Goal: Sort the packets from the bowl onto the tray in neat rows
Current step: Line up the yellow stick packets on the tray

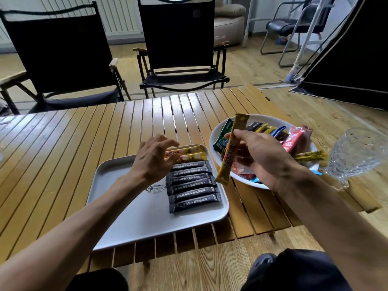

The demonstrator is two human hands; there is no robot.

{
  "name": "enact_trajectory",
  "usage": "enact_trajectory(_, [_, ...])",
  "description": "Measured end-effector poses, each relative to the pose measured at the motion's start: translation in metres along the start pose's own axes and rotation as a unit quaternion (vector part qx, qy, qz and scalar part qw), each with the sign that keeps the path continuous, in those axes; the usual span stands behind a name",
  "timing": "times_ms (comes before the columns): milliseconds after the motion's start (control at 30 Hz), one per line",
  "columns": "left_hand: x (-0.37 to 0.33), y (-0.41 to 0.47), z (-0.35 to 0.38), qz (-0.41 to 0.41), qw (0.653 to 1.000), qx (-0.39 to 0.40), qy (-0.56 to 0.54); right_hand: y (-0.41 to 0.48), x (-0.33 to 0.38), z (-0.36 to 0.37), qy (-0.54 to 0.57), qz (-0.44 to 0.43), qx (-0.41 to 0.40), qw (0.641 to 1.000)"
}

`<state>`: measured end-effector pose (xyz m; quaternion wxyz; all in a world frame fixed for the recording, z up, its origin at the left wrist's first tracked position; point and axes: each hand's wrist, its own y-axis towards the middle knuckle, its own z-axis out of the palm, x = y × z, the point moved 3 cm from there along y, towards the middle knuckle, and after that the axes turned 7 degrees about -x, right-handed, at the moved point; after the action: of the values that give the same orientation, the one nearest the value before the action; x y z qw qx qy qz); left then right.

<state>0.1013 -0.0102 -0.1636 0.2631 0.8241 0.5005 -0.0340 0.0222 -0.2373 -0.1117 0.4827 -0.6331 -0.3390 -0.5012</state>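
A grey tray (134, 217) lies on the slatted wooden table. Along its right side runs a row of several dark grey stick packets (192, 185), with two gold packets (190, 153) above them at the far end. My left hand (151, 159) hovers over the gold packets, fingers spread and curved, holding nothing. My right hand (260, 152) pinches a gold Nescafe stick packet (230, 152) upright between the tray and the white bowl (212, 137). The bowl holds several mixed packets: green, black, yellow, blue and red.
A clear glass dish (357, 152) stands right of the bowl near the table's right edge. Two black folding chairs (180, 49) face me across the table. A dark tent wall (357, 59) rises at the far right. My knees show below the table's front edge.
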Motion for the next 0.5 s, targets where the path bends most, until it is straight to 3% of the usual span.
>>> enact_trajectory(167, [-0.054,-0.011,-0.023,-0.03,0.973,0.037,-0.224,-0.002,-0.001,0.004,0.05,0.021,0.029,0.998])
enact_trajectory(233, [-0.07,-0.018,-0.029,-0.028,0.964,0.05,-0.26,-0.004,-0.002,0.008,0.074,0.036,0.059,0.995])
enact_trajectory(367, [-0.077,-0.029,-0.04,0.053,0.985,-0.01,-0.166,-0.01,-0.006,0.017,0.098,0.066,0.109,0.987])
enact_trajectory(500, [-0.067,-0.048,-0.052,0.064,0.99,-0.008,-0.124,-0.012,-0.006,0.015,0.005,0.025,0.087,0.996])
